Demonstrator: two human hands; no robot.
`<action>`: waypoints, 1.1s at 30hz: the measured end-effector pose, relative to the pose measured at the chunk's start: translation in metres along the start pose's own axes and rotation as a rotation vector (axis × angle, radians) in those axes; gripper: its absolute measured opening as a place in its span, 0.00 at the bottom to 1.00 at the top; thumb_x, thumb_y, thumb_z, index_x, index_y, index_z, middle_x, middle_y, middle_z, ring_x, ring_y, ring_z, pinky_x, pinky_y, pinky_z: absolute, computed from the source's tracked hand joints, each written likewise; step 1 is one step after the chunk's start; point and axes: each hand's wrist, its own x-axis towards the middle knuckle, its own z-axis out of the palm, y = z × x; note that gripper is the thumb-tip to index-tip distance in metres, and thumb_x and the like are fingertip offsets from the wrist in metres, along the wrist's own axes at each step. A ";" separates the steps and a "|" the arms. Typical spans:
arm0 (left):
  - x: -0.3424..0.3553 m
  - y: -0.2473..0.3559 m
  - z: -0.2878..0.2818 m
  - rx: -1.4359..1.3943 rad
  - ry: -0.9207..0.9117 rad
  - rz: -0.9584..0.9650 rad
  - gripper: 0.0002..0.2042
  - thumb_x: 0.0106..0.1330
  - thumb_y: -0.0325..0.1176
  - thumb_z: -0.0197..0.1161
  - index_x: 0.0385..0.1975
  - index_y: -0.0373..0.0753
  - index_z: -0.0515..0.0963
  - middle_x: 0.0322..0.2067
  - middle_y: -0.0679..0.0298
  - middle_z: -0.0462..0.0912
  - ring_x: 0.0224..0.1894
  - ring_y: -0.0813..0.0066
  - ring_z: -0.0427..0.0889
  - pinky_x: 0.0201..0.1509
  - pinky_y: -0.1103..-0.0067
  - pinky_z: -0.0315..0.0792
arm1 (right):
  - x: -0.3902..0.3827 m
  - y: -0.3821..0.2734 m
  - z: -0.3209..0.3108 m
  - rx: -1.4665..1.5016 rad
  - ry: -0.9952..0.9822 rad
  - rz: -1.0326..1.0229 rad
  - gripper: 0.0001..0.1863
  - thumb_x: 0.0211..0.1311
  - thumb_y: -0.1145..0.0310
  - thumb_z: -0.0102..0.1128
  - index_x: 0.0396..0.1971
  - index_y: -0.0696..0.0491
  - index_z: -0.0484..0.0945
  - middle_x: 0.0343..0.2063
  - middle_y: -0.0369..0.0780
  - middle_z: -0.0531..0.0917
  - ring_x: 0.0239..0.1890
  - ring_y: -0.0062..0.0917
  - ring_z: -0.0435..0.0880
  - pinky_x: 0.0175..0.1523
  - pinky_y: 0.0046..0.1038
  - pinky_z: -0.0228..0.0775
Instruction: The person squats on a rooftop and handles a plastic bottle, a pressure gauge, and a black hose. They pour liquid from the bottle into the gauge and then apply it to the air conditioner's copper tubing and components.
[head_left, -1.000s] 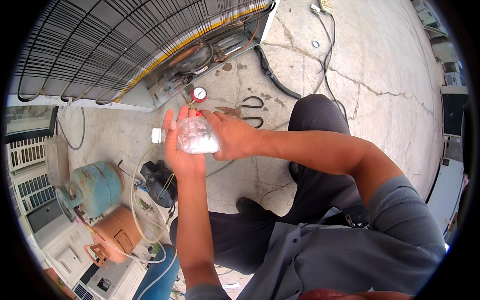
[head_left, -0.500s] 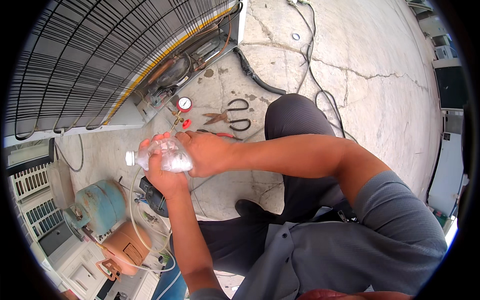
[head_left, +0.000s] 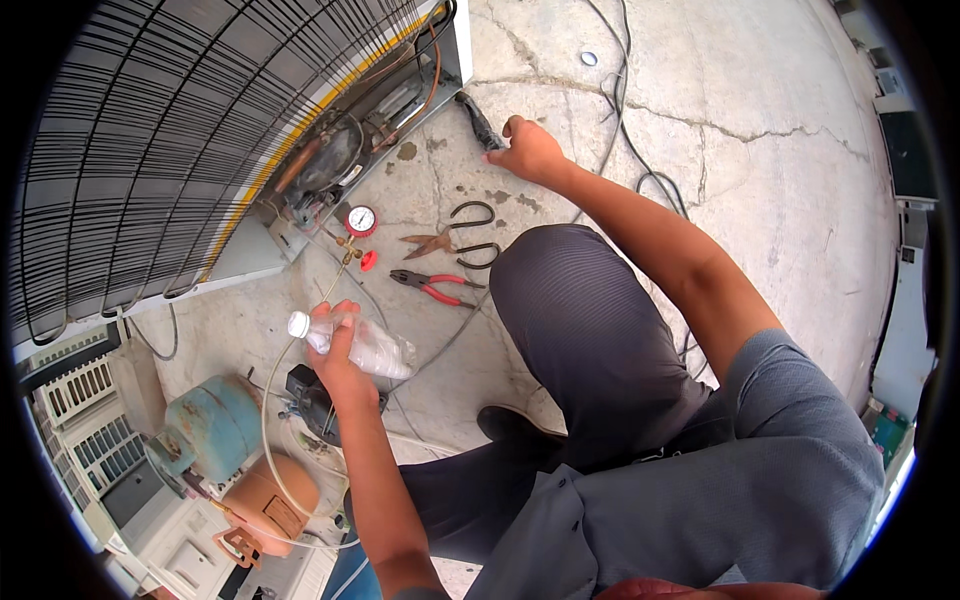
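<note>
My left hand (head_left: 342, 350) is wrapped round a clear plastic bottle (head_left: 380, 348) with a white cap, tilted with the cap up and to the left; whitish stuff shows inside. Out at the far side, my right hand (head_left: 532, 152) is on a thick black wrapped tube (head_left: 480, 122) lying on the floor by the refrigerator's corner. Its thumb and bent finger come to either side of the tube; the palm and wrist hide the rest of it. Between my hands lie a pressure gauge (head_left: 361, 221) with brass valve and red knob, black-handled scissors (head_left: 455, 240) and red-handled pliers (head_left: 436, 287).
A refrigerator's rear, with its wire condenser grid (head_left: 190, 130) and compressor (head_left: 335, 160), stands at the upper left. At lower left are a blue gas cylinder (head_left: 212, 425) and an orange one (head_left: 275, 500). Black cables (head_left: 622, 110) cross the cracked concrete floor.
My right hand has left the bottle and moved far and to the right, to the black tube. The bottle now lies in my left hand alone. The pliers have come into full view.
</note>
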 end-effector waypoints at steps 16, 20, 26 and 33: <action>0.027 -0.071 0.034 0.616 -0.411 0.098 0.27 0.55 0.23 0.72 0.57 0.37 0.73 0.48 0.62 0.82 0.50 0.72 0.80 0.57 0.75 0.73 | -0.029 0.009 -0.055 1.268 -0.749 0.182 0.07 0.59 0.71 0.47 0.36 0.54 0.70 0.26 0.37 0.74 0.17 0.17 0.65 0.22 0.25 0.60; 0.026 -0.050 0.054 0.771 -0.400 0.090 0.28 0.55 0.30 0.75 0.57 0.36 0.74 0.45 0.58 0.84 0.48 0.69 0.82 0.55 0.74 0.74 | -0.024 -0.019 -0.075 1.166 -0.904 0.060 0.25 0.57 0.66 0.44 0.53 0.60 0.73 0.22 0.33 0.71 0.16 0.15 0.63 0.22 0.22 0.58; 0.029 -0.048 0.051 0.825 -0.393 0.178 0.28 0.55 0.35 0.75 0.55 0.35 0.75 0.43 0.56 0.85 0.47 0.65 0.84 0.53 0.73 0.74 | -0.016 -0.072 -0.091 1.007 -1.120 0.037 0.24 0.72 0.57 0.40 0.52 0.59 0.76 0.23 0.33 0.73 0.16 0.15 0.63 0.23 0.22 0.60; 0.033 -0.051 0.038 0.758 -0.434 0.206 0.28 0.55 0.39 0.76 0.54 0.33 0.77 0.42 0.55 0.86 0.45 0.66 0.84 0.52 0.73 0.75 | -0.028 -0.143 -0.093 0.804 -1.094 0.016 0.21 0.75 0.59 0.45 0.50 0.61 0.77 0.34 0.41 0.85 0.27 0.24 0.83 0.35 0.26 0.77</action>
